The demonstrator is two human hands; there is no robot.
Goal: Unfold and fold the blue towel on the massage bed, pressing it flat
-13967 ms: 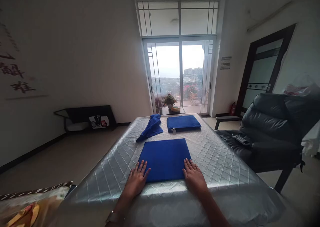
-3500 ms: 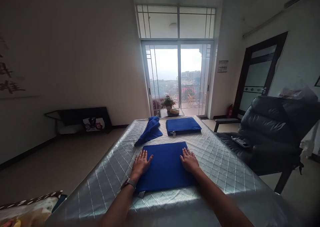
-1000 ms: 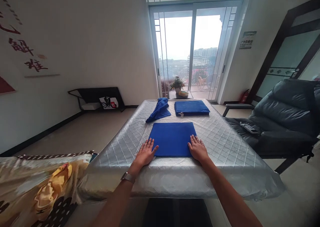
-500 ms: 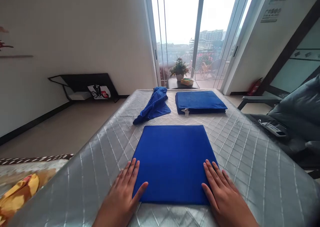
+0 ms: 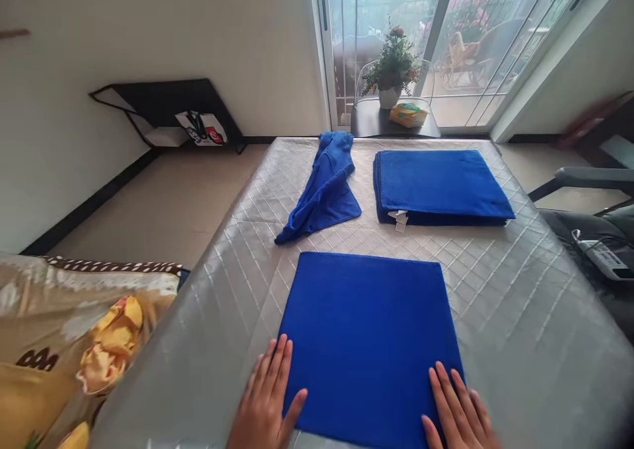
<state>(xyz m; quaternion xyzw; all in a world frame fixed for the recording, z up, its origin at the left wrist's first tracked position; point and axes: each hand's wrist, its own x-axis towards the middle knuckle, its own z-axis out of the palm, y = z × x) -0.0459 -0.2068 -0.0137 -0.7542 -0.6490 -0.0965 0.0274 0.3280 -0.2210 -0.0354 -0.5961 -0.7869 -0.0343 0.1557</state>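
Observation:
A blue cloth (image 5: 369, 343) lies flat and smooth in front of me on the silver quilted cover (image 5: 238, 304). My left hand (image 5: 267, 393) rests open at its left edge, fingers stretched forward and thumb on the fabric. Along the right edge lies my right hand (image 5: 456, 409), also flat and open, its lower part cut off by the frame. Beyond the cloth, a crumpled blue cloth (image 5: 324, 191) sits to the left. To the right of that is a neat stack of folded blue cloths (image 5: 443, 185) with a white tag hanging from its near side.
Behind the covered surface stands a chair (image 5: 361, 122) holding a potted plant (image 5: 391, 72) and a yellow packet (image 5: 409, 114). A dark armchair (image 5: 584, 231) with a white power strip (image 5: 604, 259) is at right. Patterned bedding (image 5: 44, 317) lies low at left.
My view has tilted downward and turned slightly left, so everything sits differently in the picture. Both hands stay flat at the cloth's side edges, and the cloths look unchanged.

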